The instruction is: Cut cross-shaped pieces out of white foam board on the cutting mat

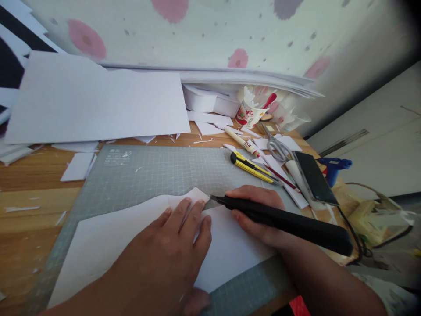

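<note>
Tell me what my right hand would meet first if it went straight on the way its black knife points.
Probably the near corner of the white sheet under the left hand, right at the blade; its exact height over the sheet is hard to judge.

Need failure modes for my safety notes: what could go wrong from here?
The left hand has its fingers close to the black knife's blade; a slip could cut a fingertip.
If its press eases, the white sheet might shift and the cut wander.
The yellow cutter lies just beyond the right hand and might get knocked.
</note>
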Action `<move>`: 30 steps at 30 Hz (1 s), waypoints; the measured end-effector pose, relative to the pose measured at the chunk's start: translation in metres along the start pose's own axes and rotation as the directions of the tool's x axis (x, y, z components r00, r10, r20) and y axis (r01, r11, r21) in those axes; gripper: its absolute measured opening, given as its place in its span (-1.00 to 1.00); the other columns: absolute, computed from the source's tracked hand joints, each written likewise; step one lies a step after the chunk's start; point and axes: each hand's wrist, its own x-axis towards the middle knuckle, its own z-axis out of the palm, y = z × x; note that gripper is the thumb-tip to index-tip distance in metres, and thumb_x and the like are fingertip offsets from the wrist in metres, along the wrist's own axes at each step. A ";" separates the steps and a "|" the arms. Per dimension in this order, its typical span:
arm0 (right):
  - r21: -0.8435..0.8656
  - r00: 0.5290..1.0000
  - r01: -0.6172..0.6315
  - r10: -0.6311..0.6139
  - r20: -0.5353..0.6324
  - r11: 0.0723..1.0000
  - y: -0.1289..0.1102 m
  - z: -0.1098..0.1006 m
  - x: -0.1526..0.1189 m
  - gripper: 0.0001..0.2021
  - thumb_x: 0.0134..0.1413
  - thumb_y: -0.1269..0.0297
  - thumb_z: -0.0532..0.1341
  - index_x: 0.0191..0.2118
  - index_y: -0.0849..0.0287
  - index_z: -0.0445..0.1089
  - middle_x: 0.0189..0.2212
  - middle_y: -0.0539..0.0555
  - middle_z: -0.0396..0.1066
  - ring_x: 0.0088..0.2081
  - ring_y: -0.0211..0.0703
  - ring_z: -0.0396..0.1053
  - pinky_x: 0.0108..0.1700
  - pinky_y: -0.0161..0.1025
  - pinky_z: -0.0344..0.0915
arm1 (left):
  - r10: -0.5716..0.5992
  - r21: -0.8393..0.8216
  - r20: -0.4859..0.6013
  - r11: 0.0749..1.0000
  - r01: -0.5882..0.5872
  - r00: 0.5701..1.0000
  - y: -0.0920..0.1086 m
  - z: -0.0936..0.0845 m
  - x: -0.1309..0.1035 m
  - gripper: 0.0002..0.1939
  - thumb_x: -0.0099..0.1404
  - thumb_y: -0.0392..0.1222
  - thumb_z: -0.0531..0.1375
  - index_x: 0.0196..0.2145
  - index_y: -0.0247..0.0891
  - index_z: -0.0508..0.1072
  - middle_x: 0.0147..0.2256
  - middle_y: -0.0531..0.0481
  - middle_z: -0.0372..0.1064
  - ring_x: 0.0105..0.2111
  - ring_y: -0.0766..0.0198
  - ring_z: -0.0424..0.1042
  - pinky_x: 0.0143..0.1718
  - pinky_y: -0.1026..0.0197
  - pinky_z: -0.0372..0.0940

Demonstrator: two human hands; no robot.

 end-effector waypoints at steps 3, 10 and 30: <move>-0.020 0.996 -0.042 0.040 -0.083 0.999 0.000 -0.001 -0.002 -0.78 -0.01 0.38 0.30 -0.19 0.02 0.54 -0.34 0.02 0.65 -0.36 -0.13 0.60 -0.30 -0.26 0.53 | -0.018 0.068 0.096 0.998 0.012 0.995 0.004 -0.007 0.004 -0.10 -0.03 0.04 0.43 0.25 -0.27 0.37 0.36 -0.43 0.00 0.30 -0.47 0.09 0.19 -0.42 0.19; 0.012 0.984 -0.092 0.093 -0.149 0.996 -0.001 0.008 0.001 -0.78 0.00 0.36 0.32 -0.18 0.02 0.52 -0.31 0.00 0.65 -0.31 -0.14 0.61 -0.24 -0.27 0.54 | -0.069 0.157 0.255 0.987 0.029 0.965 0.015 -0.020 0.010 -0.04 0.04 0.01 0.40 0.33 -0.35 0.23 0.36 -0.50 -0.15 0.30 -0.52 0.04 0.18 -0.45 0.18; 0.045 0.994 -0.075 0.078 -0.071 0.996 -0.002 0.012 0.003 -0.75 0.04 0.41 0.29 -0.12 0.06 0.49 -0.29 0.03 0.63 -0.29 -0.13 0.60 -0.20 -0.26 0.52 | 0.118 0.314 -0.089 0.946 -0.084 0.989 0.004 0.001 -0.004 -0.13 0.09 0.24 0.32 0.19 -0.44 0.42 0.23 -0.61 0.16 0.14 -0.46 0.36 -0.01 -0.29 0.42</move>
